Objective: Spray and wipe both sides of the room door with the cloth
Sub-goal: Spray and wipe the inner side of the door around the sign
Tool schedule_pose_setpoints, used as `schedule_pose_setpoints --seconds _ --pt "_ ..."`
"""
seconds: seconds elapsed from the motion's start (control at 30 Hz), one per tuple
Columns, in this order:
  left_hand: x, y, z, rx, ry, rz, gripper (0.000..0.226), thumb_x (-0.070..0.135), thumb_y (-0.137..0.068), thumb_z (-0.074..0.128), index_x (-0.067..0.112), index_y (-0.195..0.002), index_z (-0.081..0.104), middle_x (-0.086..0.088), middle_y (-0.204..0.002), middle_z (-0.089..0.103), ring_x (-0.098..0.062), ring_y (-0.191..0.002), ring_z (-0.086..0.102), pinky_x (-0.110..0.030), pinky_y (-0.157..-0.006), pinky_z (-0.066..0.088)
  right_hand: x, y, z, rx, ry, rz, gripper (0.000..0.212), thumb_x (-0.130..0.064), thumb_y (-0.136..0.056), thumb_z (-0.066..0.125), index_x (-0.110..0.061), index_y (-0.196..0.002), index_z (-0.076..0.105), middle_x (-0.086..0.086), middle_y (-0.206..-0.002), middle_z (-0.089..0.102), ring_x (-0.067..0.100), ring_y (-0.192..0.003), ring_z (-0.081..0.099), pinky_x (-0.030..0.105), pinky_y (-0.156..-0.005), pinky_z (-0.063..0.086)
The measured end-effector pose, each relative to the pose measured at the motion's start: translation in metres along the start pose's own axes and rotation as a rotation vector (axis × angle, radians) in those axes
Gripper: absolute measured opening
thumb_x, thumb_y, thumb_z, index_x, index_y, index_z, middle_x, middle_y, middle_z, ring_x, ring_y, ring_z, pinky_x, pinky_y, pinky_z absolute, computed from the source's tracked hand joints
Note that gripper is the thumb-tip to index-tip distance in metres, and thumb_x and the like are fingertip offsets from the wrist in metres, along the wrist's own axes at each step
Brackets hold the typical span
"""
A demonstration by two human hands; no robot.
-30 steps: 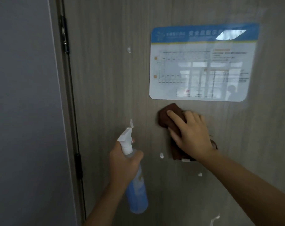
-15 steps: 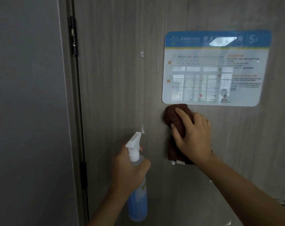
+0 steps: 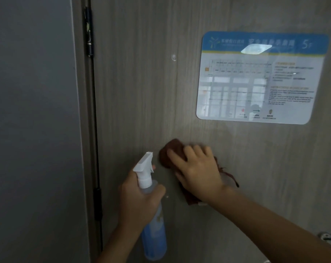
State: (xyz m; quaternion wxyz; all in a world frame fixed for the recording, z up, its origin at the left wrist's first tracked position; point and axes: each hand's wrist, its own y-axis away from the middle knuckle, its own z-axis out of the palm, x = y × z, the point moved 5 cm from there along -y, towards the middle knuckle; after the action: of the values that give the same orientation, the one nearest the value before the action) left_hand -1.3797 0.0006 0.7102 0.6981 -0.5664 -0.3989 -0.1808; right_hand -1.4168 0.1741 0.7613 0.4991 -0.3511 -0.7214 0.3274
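The grey wood-grain door fills most of the view. My right hand presses a brown cloth flat against the door, fingers spread over it, below and left of the sign. My left hand grips a blue spray bottle with a white trigger head, held upright just left of the cloth. A small drop of foam clings to the door higher up.
A glossy evacuation sign with a blue header is fixed to the door at upper right. Hinges run down the door's left edge beside a grey wall. A metal door handle shows at the right edge.
My right hand has slid the cloth down and to the left, away from the sign's lower edge. The foam spots near the cloth are gone. The bottle stays in my left hand.
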Motion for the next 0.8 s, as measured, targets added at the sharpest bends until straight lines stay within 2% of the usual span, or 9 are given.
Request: schedule_pose_setpoints --seconds 0.1,0.17,0.27,0.33,0.47,0.53,0.63,0.73,0.8 --pt "-0.006 0.003 -0.004 -0.006 -0.031 -0.022 0.036 -0.005 -0.073 0.081 0.025 -0.085 0.065 0.011 -0.071 0.069 -0.004 -0.056 0.062 -0.017 -0.053 0.048 -0.006 0.008 -0.002 -0.053 0.008 -0.119 0.036 -0.030 -0.090 0.062 -0.020 -0.124 0.068 0.009 -0.091 0.058 0.030 -0.076 0.053 0.039 -0.071 0.032" --pt "-0.008 0.003 -0.005 -0.010 -0.028 -0.042 0.038 -0.009 -0.074 0.079 0.024 -0.086 0.065 0.012 -0.070 0.069 -0.003 -0.055 0.062 -0.017 -0.052 0.047 0.005 -0.008 -0.007 -0.044 0.030 -0.058 0.040 -0.032 -0.087 0.066 -0.022 -0.125 0.067 0.010 -0.093 0.059 0.031 -0.079 0.054 0.040 -0.071 0.034" --pt "-0.005 0.002 -0.005 -0.013 -0.001 -0.049 0.031 0.002 -0.072 0.080 0.025 -0.087 0.065 0.015 -0.068 0.069 -0.003 -0.054 0.062 -0.016 -0.052 0.046 0.029 -0.035 -0.012 -0.004 0.029 0.170 0.048 -0.031 -0.087 0.068 -0.020 -0.134 0.063 0.013 -0.099 0.060 0.033 -0.083 0.055 0.042 -0.073 0.039" --pt "0.000 -0.001 -0.005 -0.011 0.025 -0.036 0.026 0.014 -0.066 0.075 0.026 -0.088 0.066 0.015 -0.068 0.069 -0.002 -0.054 0.061 -0.016 -0.052 0.046 0.024 -0.034 -0.012 0.030 0.018 0.237 0.049 -0.029 -0.088 0.065 -0.018 -0.135 0.062 0.013 -0.097 0.059 0.032 -0.082 0.054 0.040 -0.073 0.037" --pt "0.004 -0.009 -0.006 -0.038 0.029 0.014 0.035 0.012 -0.067 0.074 0.023 -0.101 0.070 0.011 -0.081 0.073 -0.006 -0.065 0.067 -0.016 -0.058 0.050 -0.017 0.016 0.008 -0.071 -0.030 -0.071 0.053 -0.031 -0.082 0.072 -0.018 -0.134 0.064 0.011 -0.093 0.059 0.031 -0.079 0.054 0.040 -0.072 0.036" --pt "0.004 -0.012 -0.008 -0.036 0.022 0.019 0.037 0.008 -0.069 0.077 0.025 -0.101 0.070 0.015 -0.084 0.073 -0.003 -0.068 0.068 -0.012 -0.060 0.049 -0.011 0.021 0.008 -0.116 -0.029 -0.127 0.053 -0.033 -0.082 0.071 -0.021 -0.134 0.064 0.009 -0.093 0.058 0.030 -0.079 0.054 0.040 -0.072 0.038" --pt "0.006 -0.015 -0.010 -0.023 0.014 0.016 0.036 0.010 -0.068 0.074 0.028 -0.099 0.069 0.007 -0.078 0.071 -0.003 -0.060 0.063 -0.014 -0.056 0.047 0.020 -0.015 -0.007 -0.026 0.001 0.060 0.052 -0.035 -0.086 0.060 -0.022 -0.136 0.063 0.012 -0.097 0.059 0.033 -0.082 0.056 0.041 -0.072 0.036" --pt "0.008 -0.018 -0.007 -0.041 0.012 0.012 0.038 -0.002 -0.074 0.078 0.024 -0.100 0.070 -0.001 -0.074 0.069 -0.004 -0.056 0.060 -0.017 -0.053 0.047 0.039 -0.039 -0.016 0.031 0.036 0.280 0.051 -0.032 -0.089 0.060 -0.021 -0.138 0.061 0.013 -0.097 0.059 0.033 -0.082 0.055 0.041 -0.072 0.035" --pt "0.009 -0.020 -0.005 -0.046 0.022 0.016 0.036 0.005 -0.071 0.076 0.024 -0.101 0.071 0.000 -0.073 0.069 -0.004 -0.056 0.060 -0.018 -0.053 0.047 0.025 -0.027 -0.009 0.011 -0.009 0.230 0.053 -0.031 -0.087 0.058 -0.019 -0.139 0.060 0.013 -0.097 0.059 0.033 -0.082 0.055 0.041 -0.073 0.034"
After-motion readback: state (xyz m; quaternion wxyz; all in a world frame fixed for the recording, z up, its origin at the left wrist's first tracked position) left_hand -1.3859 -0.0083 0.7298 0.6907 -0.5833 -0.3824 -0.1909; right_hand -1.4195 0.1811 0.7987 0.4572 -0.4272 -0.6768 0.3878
